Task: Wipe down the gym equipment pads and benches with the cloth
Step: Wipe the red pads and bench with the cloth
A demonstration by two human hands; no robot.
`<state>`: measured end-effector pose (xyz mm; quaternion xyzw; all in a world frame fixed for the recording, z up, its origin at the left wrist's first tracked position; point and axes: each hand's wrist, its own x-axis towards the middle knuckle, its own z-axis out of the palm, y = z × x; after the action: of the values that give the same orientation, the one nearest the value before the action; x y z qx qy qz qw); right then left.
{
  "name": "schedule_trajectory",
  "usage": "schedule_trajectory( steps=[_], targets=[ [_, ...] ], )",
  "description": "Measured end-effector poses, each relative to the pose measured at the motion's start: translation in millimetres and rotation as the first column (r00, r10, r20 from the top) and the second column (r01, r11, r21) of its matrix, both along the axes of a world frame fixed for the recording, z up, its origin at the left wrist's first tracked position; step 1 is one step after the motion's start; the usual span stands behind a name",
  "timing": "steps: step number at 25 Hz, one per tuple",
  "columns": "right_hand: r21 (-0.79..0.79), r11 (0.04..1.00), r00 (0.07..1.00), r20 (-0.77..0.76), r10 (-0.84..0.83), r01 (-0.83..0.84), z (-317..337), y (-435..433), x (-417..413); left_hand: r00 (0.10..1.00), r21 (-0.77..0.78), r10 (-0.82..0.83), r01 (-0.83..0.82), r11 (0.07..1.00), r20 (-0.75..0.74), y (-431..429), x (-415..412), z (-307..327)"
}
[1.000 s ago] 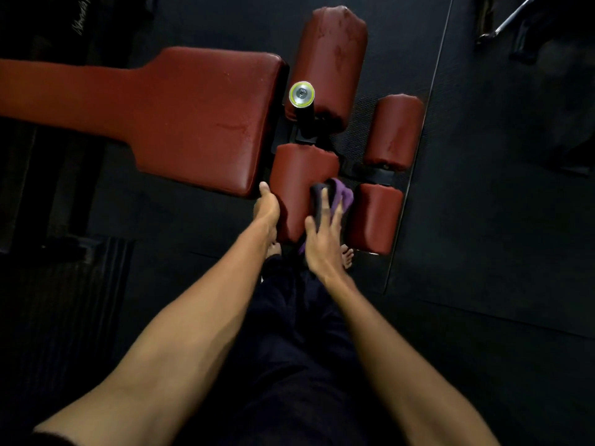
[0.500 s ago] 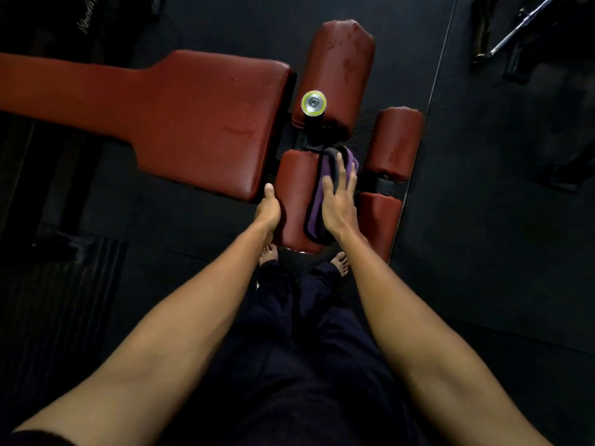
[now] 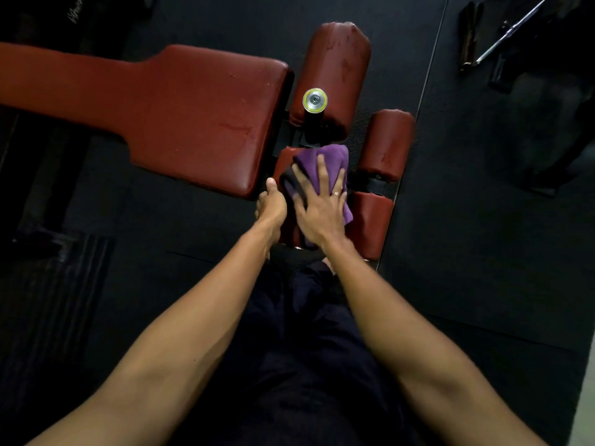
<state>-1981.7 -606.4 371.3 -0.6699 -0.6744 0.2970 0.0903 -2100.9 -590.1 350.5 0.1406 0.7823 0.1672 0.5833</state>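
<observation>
cloth [image 3: 333,156] has shifted left atop near roller pad [image 3: 282,160], right hand [image 3: 322,214] pressing.

Bench seat [image 3: 193,117] left, capped post [image 3: 315,100] beyond, roller pads [image 3: 386,143] right hem the cloth [image 3: 328,156] (floor [image 3: 483,220] beyond lies open).

1. The bench pad [image 3: 193,117] is showing dark red, flecked with paler scuffs.
2. The near roller pad [image 3: 283,160] and far roller pad [image 3: 335,69] are showing the same red, the far one blotched darker.
3. The cloth [image 3: 328,156] is showing purple, with a black patch.
4. The end cap [image 3: 315,100] is gleaming silver, ringed in yellow-green.
5. The floor [image 3: 483,220] is looking black.
</observation>
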Motion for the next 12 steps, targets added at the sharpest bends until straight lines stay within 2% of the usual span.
schedule_trajectory(
  steps=[2, 3, 4, 6, 7, 10, 12],
  targets=[
    [-0.137, 0.969, 0.966, -0.126, -0.225, 0.208, 0, 26, 14, 0.993, -0.004, 0.034, -0.034, 0.999, 0.112, -1, -10, 0],
    [-0.246, 0.917, 0.911, -0.192, -0.364, 0.314, 1, 31, 20, 0.984, -0.008, 0.059, -0.058, 0.998, 0.166, -2, -15, 1],
    [-0.336, 0.869, 0.86, -0.238, -0.452, 0.364, 4, 29, 24, 0.977, -0.01, 0.068, -0.068, 0.998, 0.201, -2, -19, 1],
    [-0.412, 0.836, 0.832, -0.261, -0.49, 0.363, 12, 7, 25, 0.969, -0.028, 0.076, -0.072, 0.997, 0.236, -2, -20, 1],
    [-0.42, 0.838, 0.832, -0.273, -0.483, 0.349, 14, -8, 22, 0.98, -0.037, 0.071, -0.065, 0.997, 0.188, -2, -16, 2],
    [-0.337, 0.895, 0.877, -0.281, -0.391, 0.291, 18, -62, 2, 0.981, -0.032, -0.048, 0.043, 0.999, -0.187, -9, 14, 18],
    [-0.221, 0.955, 0.946, -0.209, -0.247, 0.2, 16, -76, -4, 0.958, -0.029, -0.115, 0.111, 0.993, -0.261, -16, 32, 30]
  ],
)
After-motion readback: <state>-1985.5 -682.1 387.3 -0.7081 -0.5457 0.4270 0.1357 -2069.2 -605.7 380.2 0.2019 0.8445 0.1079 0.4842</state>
